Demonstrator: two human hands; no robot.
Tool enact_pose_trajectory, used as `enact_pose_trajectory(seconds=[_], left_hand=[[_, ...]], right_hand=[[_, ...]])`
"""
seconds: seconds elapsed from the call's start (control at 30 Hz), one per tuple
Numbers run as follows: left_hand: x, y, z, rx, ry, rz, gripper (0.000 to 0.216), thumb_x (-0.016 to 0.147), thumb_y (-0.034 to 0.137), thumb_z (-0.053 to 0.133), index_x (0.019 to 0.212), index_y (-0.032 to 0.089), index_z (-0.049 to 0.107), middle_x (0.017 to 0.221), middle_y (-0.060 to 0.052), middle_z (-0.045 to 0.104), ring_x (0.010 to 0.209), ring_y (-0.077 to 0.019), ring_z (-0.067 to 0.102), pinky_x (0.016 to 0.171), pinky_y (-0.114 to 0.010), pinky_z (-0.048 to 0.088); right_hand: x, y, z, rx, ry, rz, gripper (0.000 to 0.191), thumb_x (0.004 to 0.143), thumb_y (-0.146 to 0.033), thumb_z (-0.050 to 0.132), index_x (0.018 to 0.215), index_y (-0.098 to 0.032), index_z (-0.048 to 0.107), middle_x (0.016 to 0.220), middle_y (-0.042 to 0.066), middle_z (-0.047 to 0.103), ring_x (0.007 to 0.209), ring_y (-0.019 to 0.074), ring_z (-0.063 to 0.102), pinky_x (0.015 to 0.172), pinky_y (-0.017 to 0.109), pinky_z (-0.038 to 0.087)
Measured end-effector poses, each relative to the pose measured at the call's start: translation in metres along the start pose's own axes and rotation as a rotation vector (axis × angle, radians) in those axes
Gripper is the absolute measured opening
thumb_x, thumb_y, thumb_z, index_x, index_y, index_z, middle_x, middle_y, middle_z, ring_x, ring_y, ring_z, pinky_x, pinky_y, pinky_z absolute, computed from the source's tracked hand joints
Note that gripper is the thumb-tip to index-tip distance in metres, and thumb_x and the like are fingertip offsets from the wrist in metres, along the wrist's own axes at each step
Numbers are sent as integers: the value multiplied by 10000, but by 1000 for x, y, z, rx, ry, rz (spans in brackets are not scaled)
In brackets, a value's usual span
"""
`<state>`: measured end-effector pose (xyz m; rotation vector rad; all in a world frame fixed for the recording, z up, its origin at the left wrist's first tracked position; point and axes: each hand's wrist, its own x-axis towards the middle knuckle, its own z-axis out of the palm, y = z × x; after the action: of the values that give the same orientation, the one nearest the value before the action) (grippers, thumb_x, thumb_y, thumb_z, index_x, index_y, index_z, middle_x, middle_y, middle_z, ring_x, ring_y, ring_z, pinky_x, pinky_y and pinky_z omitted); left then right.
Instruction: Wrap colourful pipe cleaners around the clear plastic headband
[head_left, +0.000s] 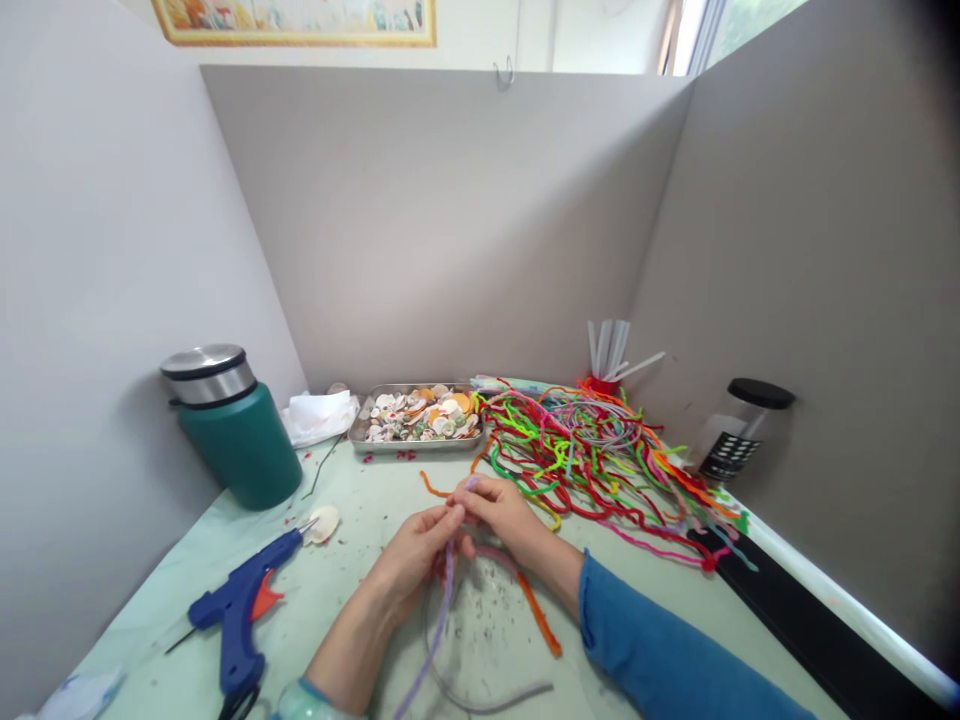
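Both hands meet at the middle of the table. My left hand [416, 555] pinches a purple pipe cleaner [442, 610] that trails down toward me. My right hand [504, 512] is closed on the top end of the same purple pipe cleaner, fingertips touching those of the left. A grey headband [480, 700] curves on the table below the hands. An orange pipe cleaner [538, 615] lies under my right wrist.
A blue glue gun [240, 605] lies front left, its nozzle by a white shell [325, 522]. Behind it stands a green flask [232, 430]. A metal tray of shells [360, 432], a heap of coloured pipe cleaners [600, 455], a red cup of sticks [604, 380] and a black-lidded jar [742, 430] line the back.
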<state>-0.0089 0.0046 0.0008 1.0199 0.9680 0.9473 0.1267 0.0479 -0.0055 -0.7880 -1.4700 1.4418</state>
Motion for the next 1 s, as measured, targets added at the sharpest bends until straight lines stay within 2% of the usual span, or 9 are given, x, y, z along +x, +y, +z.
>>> enact_pose_trajectory(seconds=[0.07,0.17,0.27,0.37,0.5,0.6,0.73,0.9,1.0], left_hand=[[2,-1,-2,0,35,24,335,729,447,590,796,119,570,556,-6,599,354,-37,398,354,-148,246],[5,-3,-5,35,55,26,334,736,435,581,826,113,574,540,-8,596,350,-42,404,354,-148,258],[6,-3,-4,79,86,43,350,722,450,586,846,123,572,639,-18,623,361,-46,424,350,-161,304],[6,-1,-1,109,163,91,367,675,453,631,853,139,563,728,-9,616,390,-55,459,358,-179,352],[7,-1,-3,139,242,123,330,690,451,610,747,129,562,639,7,594,366,-49,431,354,-179,337],[8,-2,-7,146,307,160,317,691,444,606,736,132,565,592,20,587,342,-49,409,344,-180,317],[10,-3,-10,168,387,182,311,685,445,606,713,139,558,574,25,593,327,-47,393,338,-178,300],[12,-8,-11,334,419,175,309,705,457,571,732,149,580,588,5,622,312,-61,391,326,-187,280],[12,-11,-10,482,433,250,286,731,440,547,765,164,613,638,-11,646,364,-82,434,373,-194,312]], right_hand=[[0,-1,1,-31,8,6,252,733,-382,603,750,-139,666,639,-5,556,574,99,463,520,207,348],[1,0,0,-56,96,3,249,742,-365,594,839,-146,664,589,-18,530,538,101,457,491,207,341],[2,2,-1,-84,134,-35,231,747,-333,588,868,-153,670,613,-8,547,545,105,463,500,212,351],[2,3,1,-78,75,-41,222,752,-309,577,889,-165,675,689,4,580,568,104,474,514,213,362],[1,3,2,-33,16,-4,248,739,-281,592,943,-155,655,643,-19,559,513,80,436,500,206,346],[1,3,-2,55,-70,9,313,693,-255,643,991,-161,623,743,-8,587,563,78,472,531,204,371],[2,5,-5,77,-125,29,290,683,-263,661,953,-163,620,788,2,597,568,75,488,514,195,374],[3,5,-6,36,-20,25,230,760,-365,575,826,-149,621,713,0,588,504,67,470,467,185,369],[4,5,-5,27,3,35,220,748,-363,589,745,-143,594,632,-20,553,459,58,446,433,173,343]])
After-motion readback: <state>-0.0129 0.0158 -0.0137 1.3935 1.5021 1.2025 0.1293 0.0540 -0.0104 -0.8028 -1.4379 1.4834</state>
